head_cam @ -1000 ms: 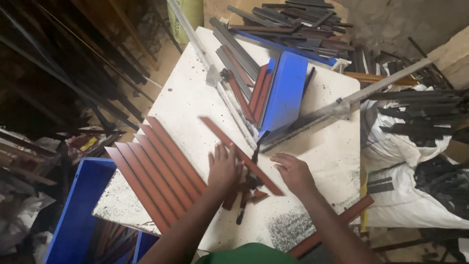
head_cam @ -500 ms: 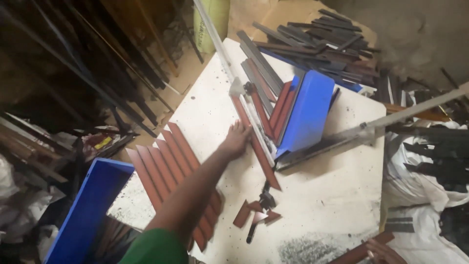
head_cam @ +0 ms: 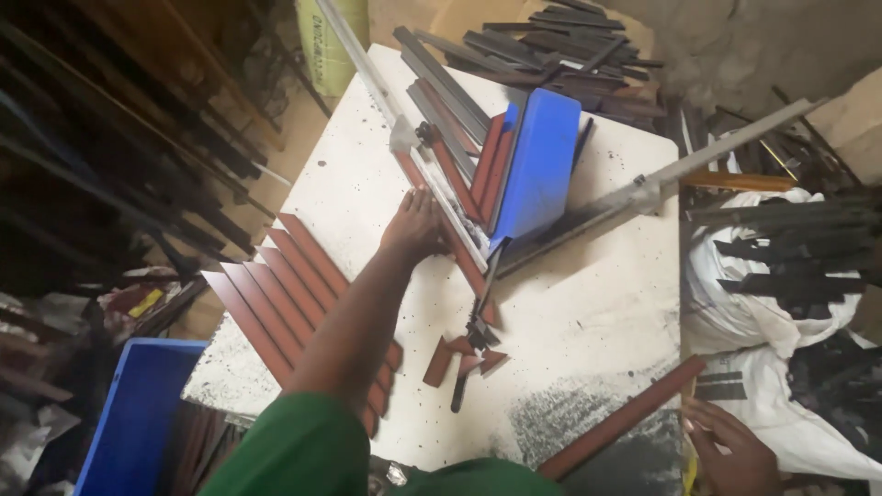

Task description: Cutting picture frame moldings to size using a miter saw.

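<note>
My left hand [head_cam: 413, 225] reaches forward over the white table [head_cam: 588, 303], its fingers closed on a long red-brown metal strip [head_cam: 464, 262]. The strip lies against the foot of a blue tray [head_cam: 537, 165] that stands tilted on edge. My right hand [head_cam: 726, 450] is at the table's near right corner, fingers apart, next to the end of a red-brown bar [head_cam: 625, 418] and not gripping it. Between the hands lie small red-brown offcuts [head_cam: 441, 360] and a dark hand tool [head_cam: 475, 335].
A row of red-brown strips [head_cam: 276, 285] lies side by side at the table's left. Grey profiles [head_cam: 450, 83] and a long aluminium bar [head_cam: 661, 184] lie at the back. A blue crate [head_cam: 129, 422] stands low left, and white sacks [head_cam: 763, 303] with dark profiles are on the right.
My left hand has carried the long red-brown strip from the table's middle up against the blue tray. My right hand has drawn back to the near right corner.
</note>
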